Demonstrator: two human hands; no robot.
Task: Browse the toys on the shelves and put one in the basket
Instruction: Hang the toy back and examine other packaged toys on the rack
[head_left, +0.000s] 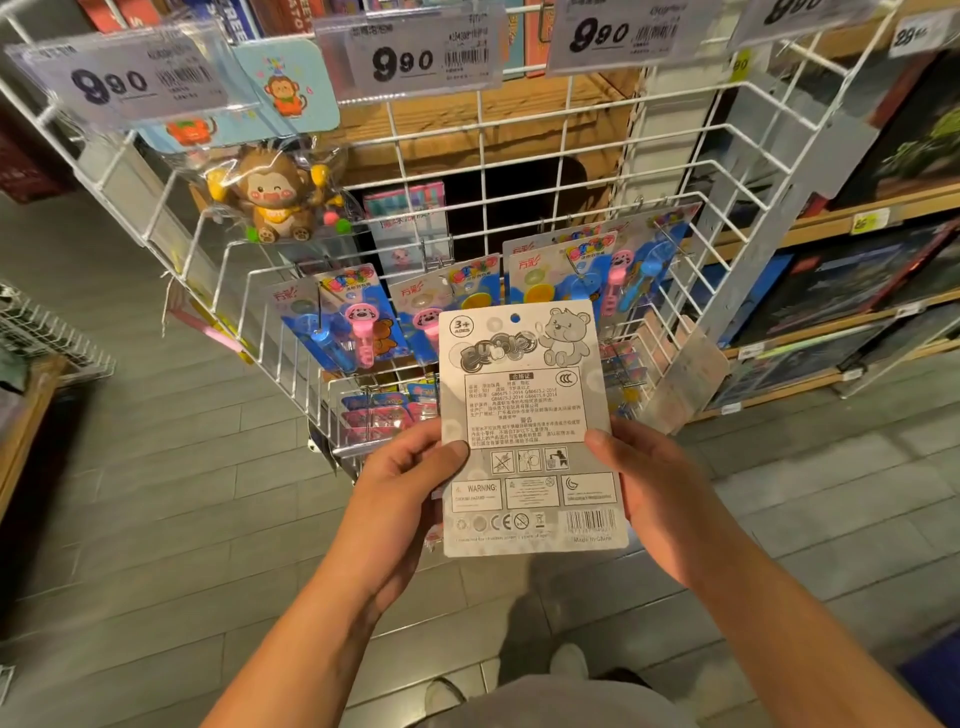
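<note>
I have a toy card (527, 431) off the rack (519, 171), back side up, left hand (410, 483) gripping its 9 o'clock edge, right hand (654, 488) its 3 o'clock edge. I judge choosing nearly done; no basket visible, so dropping it in remains.

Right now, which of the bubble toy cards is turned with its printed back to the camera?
The grey card held by the left hand and right hand; the ones hanging on the rack show colourful fronts.
</note>
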